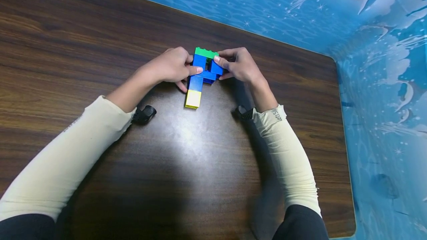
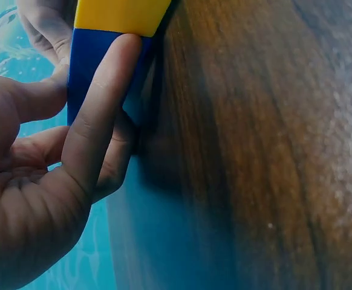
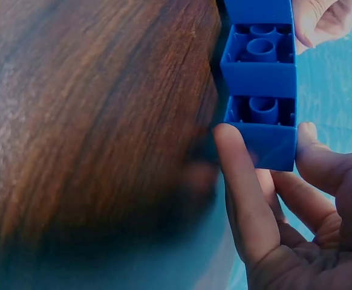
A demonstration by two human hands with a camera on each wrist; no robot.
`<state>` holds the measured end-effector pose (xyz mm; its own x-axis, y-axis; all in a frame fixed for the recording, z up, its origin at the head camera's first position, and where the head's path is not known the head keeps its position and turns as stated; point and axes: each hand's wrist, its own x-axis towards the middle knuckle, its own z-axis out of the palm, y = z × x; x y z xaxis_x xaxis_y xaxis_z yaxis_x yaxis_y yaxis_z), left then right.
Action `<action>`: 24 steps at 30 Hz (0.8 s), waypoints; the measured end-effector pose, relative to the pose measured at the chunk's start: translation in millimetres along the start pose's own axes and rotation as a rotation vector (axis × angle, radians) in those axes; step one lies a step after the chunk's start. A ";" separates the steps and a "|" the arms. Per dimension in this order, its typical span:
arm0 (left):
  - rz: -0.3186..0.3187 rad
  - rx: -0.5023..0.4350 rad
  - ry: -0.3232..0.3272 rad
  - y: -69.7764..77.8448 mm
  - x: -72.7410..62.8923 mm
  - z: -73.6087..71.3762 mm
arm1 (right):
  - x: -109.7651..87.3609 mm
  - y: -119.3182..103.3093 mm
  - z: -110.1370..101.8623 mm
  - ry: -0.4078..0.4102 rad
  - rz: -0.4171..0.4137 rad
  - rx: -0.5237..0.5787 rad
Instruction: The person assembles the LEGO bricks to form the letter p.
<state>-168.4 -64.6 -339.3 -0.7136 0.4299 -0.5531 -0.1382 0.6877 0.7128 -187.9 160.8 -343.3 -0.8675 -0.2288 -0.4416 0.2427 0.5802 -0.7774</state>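
A structure of toy building bricks, with a green brick (image 1: 205, 53) at its far end, several blue bricks (image 1: 195, 83) in the middle and a yellow brick (image 1: 193, 99) at the near end, is between both hands. My left hand (image 1: 175, 66) grips its left side, thumb on a blue brick; in the left wrist view one finger lies along the blue brick (image 2: 94, 60) beside the yellow brick (image 2: 121, 15). My right hand (image 1: 241, 64) pinches a blue brick (image 1: 217, 68) on the right side. Hollow undersides of blue bricks (image 3: 260, 78) show in the right wrist view.
The dark wooden table (image 1: 186, 180) lies below, with bright glare near the middle. A blue wall covering (image 1: 253, 3) with dolphin pictures borders the far and right edges. Black wrist cameras (image 1: 144, 115) sit at the cuffs of both pale sleeves (image 1: 73, 158).
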 end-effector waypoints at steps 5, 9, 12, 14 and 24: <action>0.012 0.015 0.022 0.4 0.8 2.2 | 2.5 0.1 -1.3 -0.006 0.013 -0.015; 0.029 0.026 0.033 0.6 1.9 4.4 | 3.8 1.8 -2.0 0.004 0.018 -0.028; 0.035 0.033 0.037 0.2 2.0 5.0 | 5.4 4.3 -1.2 0.010 0.015 -0.016; 0.033 0.035 0.039 0.1 1.8 5.1 | 6.4 4.7 -0.2 0.015 0.015 -0.007; 0.026 -0.018 0.046 -1.8 -1.6 6.3 | 2.7 8.7 6.8 0.065 -0.043 -0.036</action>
<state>-162.6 -62.9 -342.4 -0.7480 0.4196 -0.5142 -0.1310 0.6662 0.7342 -185.1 160.0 -354.3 -0.9033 -0.2041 -0.3773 0.1895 0.5993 -0.7778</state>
